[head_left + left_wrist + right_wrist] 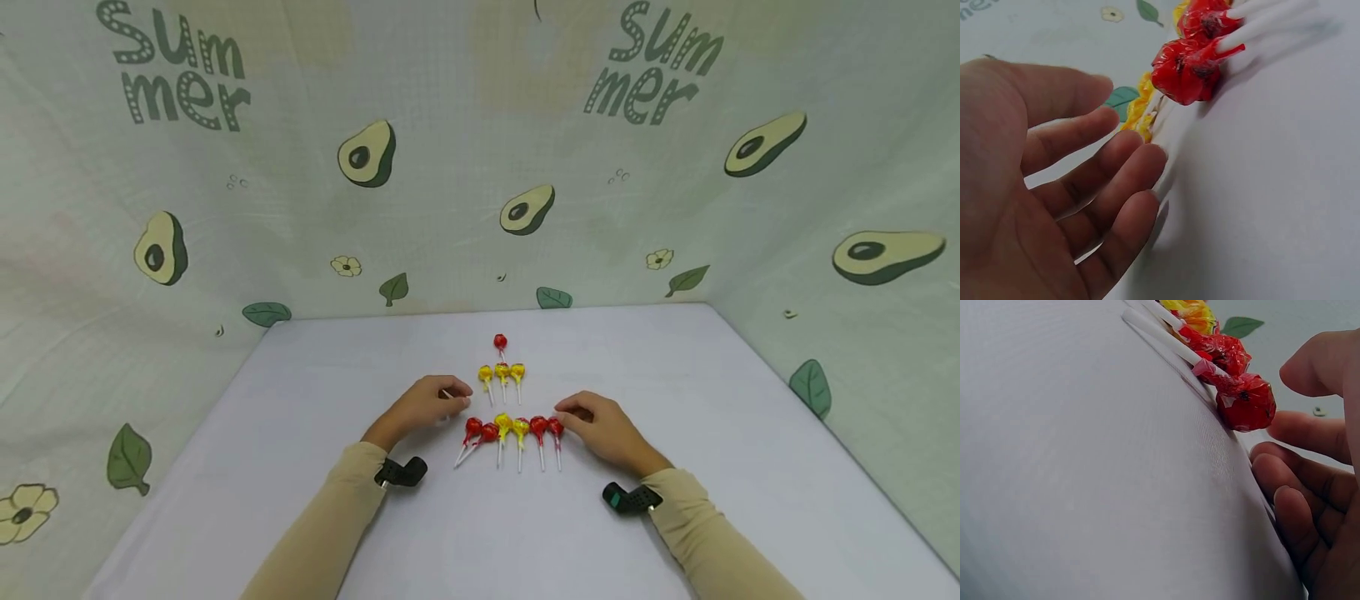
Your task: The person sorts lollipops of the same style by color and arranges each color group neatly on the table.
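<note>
Presumably light, slick lollipops (1247, 405), best pinched by their sticks (1161, 336), lie between an empty left hand (426, 407) and empty right hand (609, 429).

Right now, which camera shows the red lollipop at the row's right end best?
The right wrist view: the lollipop is large there, its red wrapper and white stick clear. The head view shows it small, near the right hand; the left wrist view doesn't clearly show it.
</note>
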The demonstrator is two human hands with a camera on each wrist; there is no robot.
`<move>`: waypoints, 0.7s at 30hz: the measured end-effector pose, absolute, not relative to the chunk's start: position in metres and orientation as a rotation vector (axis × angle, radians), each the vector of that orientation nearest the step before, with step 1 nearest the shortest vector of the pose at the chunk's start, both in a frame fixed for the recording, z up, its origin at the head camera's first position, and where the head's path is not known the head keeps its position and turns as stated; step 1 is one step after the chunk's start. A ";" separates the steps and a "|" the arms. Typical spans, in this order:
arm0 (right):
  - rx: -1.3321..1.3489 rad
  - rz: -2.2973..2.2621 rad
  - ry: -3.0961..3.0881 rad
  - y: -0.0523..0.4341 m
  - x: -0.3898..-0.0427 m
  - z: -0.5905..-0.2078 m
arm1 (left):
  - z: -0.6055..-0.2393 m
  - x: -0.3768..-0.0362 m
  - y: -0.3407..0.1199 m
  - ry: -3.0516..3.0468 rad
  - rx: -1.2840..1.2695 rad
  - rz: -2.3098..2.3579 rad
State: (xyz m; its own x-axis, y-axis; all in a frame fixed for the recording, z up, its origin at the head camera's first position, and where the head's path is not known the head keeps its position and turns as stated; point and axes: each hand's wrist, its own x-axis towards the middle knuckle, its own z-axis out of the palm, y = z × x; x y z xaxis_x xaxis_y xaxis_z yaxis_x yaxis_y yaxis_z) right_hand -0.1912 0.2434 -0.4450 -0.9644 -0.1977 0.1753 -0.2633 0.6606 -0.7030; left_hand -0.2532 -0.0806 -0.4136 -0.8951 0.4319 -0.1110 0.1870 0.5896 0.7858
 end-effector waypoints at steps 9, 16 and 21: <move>0.432 1.199 -2.812 0.241 -0.190 -0.443 | -0.419 -0.247 -0.084 2.499 0.610 1.153; 0.546 1.176 -2.835 0.242 -0.189 -0.439 | -0.420 -0.244 -0.087 2.440 0.684 1.169; 0.613 1.104 -2.837 0.247 -0.190 -0.437 | -0.420 -0.243 -0.087 2.415 0.679 1.151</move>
State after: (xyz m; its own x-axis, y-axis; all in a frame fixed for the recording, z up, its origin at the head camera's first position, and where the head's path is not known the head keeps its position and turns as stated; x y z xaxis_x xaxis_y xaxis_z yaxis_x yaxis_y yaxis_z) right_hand -0.1896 0.2465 -0.4374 -0.9214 -0.3479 0.1730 -0.3733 0.6693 -0.6424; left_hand -0.2431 -0.0875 -0.4200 -0.8113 0.5703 -0.1284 0.2595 0.5482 0.7951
